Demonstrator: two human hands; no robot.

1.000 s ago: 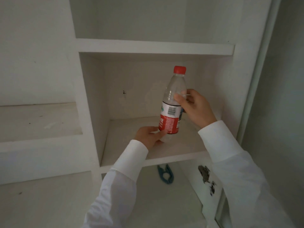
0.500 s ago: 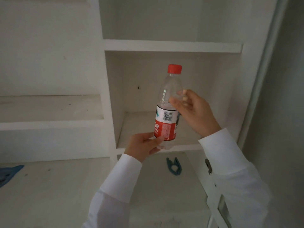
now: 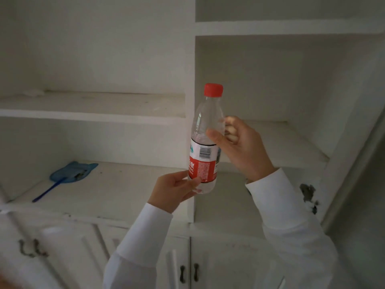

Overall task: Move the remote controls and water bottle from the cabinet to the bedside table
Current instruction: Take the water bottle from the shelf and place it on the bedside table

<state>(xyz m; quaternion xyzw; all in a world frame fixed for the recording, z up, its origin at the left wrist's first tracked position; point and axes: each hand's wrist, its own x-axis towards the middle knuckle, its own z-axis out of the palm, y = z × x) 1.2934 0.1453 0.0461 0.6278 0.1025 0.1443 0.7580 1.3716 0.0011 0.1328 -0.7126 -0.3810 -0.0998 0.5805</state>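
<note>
Red-capped water bottle (image 3: 205, 140), barcode label, in both hands.

A blue fly swatter (image 3: 68, 176) lies on the lower left shelf (image 3: 116, 197).
</note>
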